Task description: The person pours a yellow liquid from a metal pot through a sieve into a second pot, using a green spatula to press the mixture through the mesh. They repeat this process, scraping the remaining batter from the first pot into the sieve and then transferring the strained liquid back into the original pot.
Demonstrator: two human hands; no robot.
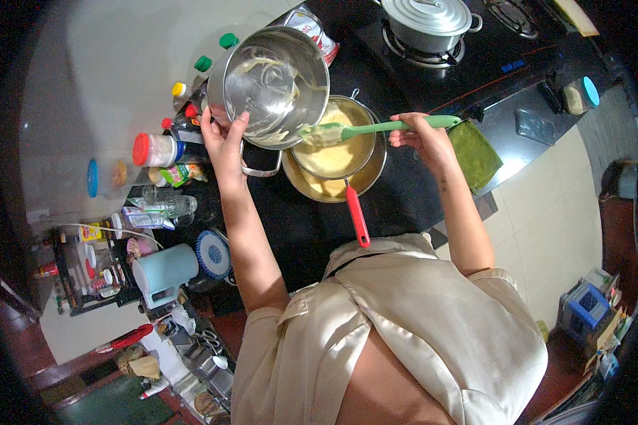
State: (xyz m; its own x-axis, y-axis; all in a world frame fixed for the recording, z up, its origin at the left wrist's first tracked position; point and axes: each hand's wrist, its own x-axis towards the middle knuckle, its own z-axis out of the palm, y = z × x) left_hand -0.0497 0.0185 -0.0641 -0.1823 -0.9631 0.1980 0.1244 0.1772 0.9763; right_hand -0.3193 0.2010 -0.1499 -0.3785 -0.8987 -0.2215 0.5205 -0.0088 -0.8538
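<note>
Head view: a person is standing at a black counter (411,202), and clock hours are going round the middle of this view.
Cream shirt (404,304): it is filling the bottom at five o'clock.
Stove (493,49): it is lying at one o'clock, dark and flat.
Tilted pot (273,81): this shiny pot is leaning over at eleven o'clock, showing its inside, and pale yellow smears are sticking there. Its loop handle (264,173) is poking out at the pot's six o'clock.
Bottom bowl (381,161): this metal bowl is sitting at twelve o'clock, and yellow mix (329,188) is lying in it.
Lidded pot (427,21): it is sitting on a burner at one o'clock.
Strainer (347,152): it is resting over the bottom bowl, holding yellow mix too. Its red handle (358,216) is pointing to about half past five.
Blue jug (166,273): it is standing at eight o'clock.
Green cloth (476,156): it is lying at two o'clock, just past the right hand (424,138).
Left hand (225,145): it is gripping the tilted pot's edge, thumb and fingers pinching the wall.
Right hand: its fingers are closing round the green spatula (386,127).
Green spatula: it is pointing to three o'clock with its handle, and its messy yellow tip is hanging by the tilted pot's lip, above the strainer.
Red-lidded jar (156,150): it is sitting at ten o'clock.
</note>
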